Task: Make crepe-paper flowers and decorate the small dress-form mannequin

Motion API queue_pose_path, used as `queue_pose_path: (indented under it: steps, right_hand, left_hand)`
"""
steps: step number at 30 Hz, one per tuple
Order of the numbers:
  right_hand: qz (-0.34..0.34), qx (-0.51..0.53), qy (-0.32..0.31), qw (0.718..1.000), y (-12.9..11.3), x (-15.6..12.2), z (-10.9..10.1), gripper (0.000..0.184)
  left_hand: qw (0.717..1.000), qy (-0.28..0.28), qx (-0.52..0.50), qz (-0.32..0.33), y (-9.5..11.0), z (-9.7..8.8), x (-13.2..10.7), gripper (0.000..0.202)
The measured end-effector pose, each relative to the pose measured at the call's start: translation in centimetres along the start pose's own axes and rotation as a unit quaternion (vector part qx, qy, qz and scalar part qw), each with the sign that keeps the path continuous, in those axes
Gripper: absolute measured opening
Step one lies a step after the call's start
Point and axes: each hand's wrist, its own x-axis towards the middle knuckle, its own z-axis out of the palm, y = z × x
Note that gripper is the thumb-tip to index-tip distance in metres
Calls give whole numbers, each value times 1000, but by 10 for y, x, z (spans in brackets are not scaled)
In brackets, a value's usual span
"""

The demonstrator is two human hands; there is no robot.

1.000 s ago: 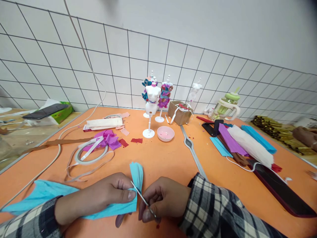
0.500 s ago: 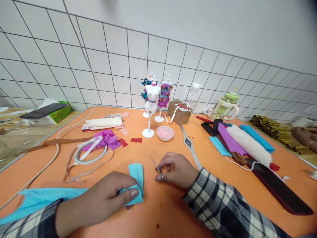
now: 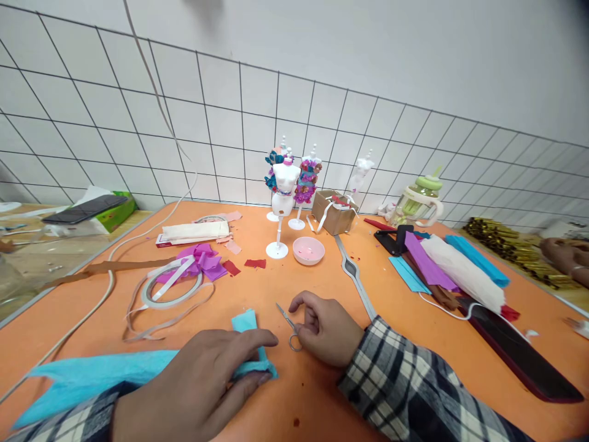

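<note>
My left hand (image 3: 207, 380) grips a folded piece of blue crepe paper (image 3: 251, 320) between thumb and fingers, its index finger stretched over the fold. A longer stretch of the same blue paper trails out to the left under my wrist. Small scissors (image 3: 288, 319) are in my right hand (image 3: 324, 328), blades pointing away to the upper left and one finger loop showing below the thumb. The two hands are a short way apart, low over the orange table (image 3: 243, 285). Part of the folded paper is hidden by my left fingers.
Beyond the hands stand a pink bowl (image 3: 308, 252), a white mannequin (image 3: 285, 184) and decorated ones behind it. Left lie a tape roll (image 3: 150, 291) and purple paper (image 3: 202, 261). A cardboard box (image 3: 334, 215), a green-lidded jug (image 3: 419, 199) and crepe rolls (image 3: 464, 270) are right.
My left hand has shifted slightly right and its index finger has stretched across the paper, which moved along. The scissors have turned in my right hand, so a finger loop now shows.
</note>
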Motion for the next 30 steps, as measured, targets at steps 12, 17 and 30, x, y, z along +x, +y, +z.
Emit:
queue_pose_path:
  steps: [12,17,30]
  right_hand:
    - [-90,286,-73,951,-22,-15,29,36]
    - [-122,229,32,965,-3,-6,3,36]
    - [-331,-301,189,874,-8,-10,-10,36]
  left_hand:
    - [999,41,28,12,6,2,1,44]
    - [997,20,61,-38,4,-7,2,60]
    - [979,-108,109,-131,-15,-2,9,22]
